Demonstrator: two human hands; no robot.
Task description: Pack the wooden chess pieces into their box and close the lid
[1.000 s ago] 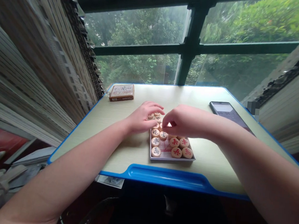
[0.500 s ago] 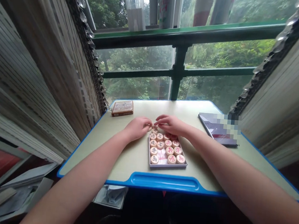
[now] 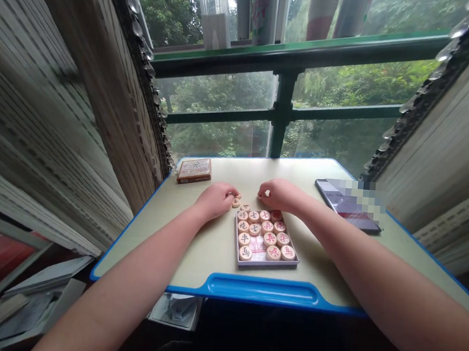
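Observation:
A shallow grey tray [image 3: 266, 264] near the table's front edge holds several round wooden chess discs [image 3: 269, 239] with red and black characters. My left hand [image 3: 215, 199] rests curled on the table at the tray's far left corner, fingertips against loose discs [image 3: 236, 201] lying just outside it. My right hand [image 3: 278, 194] is curled at the tray's far edge, fingers pinched together; what they hold is hidden.
The beige table has a blue rim [image 3: 262, 289]. A small brown box [image 3: 194, 170] lies at the far left, a phone [image 3: 348, 204] at the right. Woven blinds flank both sides; bottles stand on the window ledge [image 3: 293, 50] behind.
My hands have drawn apart at the tray's far edge, the right one shifting right. The view tilted up, then settled.

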